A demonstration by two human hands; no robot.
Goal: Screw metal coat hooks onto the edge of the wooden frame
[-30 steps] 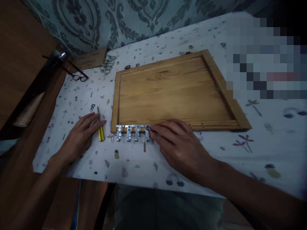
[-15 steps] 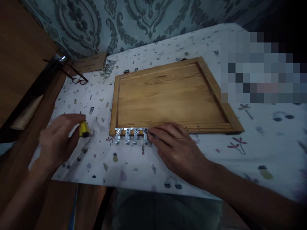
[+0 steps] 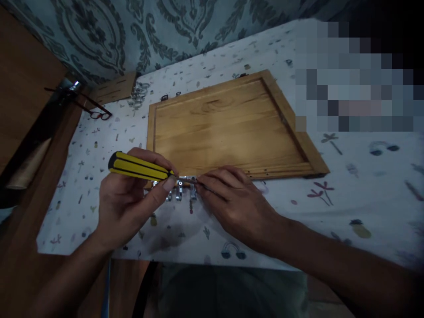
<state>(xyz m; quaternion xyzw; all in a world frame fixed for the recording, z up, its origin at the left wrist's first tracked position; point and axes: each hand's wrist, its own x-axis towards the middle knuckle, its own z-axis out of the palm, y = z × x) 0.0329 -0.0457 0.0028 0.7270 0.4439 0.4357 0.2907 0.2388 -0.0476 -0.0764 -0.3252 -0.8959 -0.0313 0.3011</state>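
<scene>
Your left hand [image 3: 127, 205] now has its fingers and thumb clamped around the yellow-and-black-handled screwdriver [image 3: 139, 167]. A second ago that tool lay flat on the white tablecloth printed with small plants [image 3: 331, 207], left of the board, with your palm resting over it. Half a second ago it was a yellow blur in your lifting hand. Now it is held nearly level above the cloth, butt to the left. Its metal shaft points right and ends at the row of small silver metal hooks [image 3: 179, 192] on the near edge of the rectangular framed wooden panel [image 3: 225, 128].

Your right hand [image 3: 233, 205] has hardly moved across all three moments. Its fingers are drawn together, with the tips on the rightmost hook of the row, just beside the screwdriver's tip (whether they pinch the hook or only press on it, I cannot tell). The two hands, well apart a second ago, now nearly meet over the hooks, and your left thumb hides the leftmost ones that were in plain sight before.

The panel lies flat on the cloth as it did earlier. Behind its far left corner sit a loose heap of spare silver hooks [image 3: 137, 92] and a small flat wooden piece [image 3: 114, 89]. A pair of red-framed glasses [image 3: 96, 114] rests at the table's left edge.
</scene>
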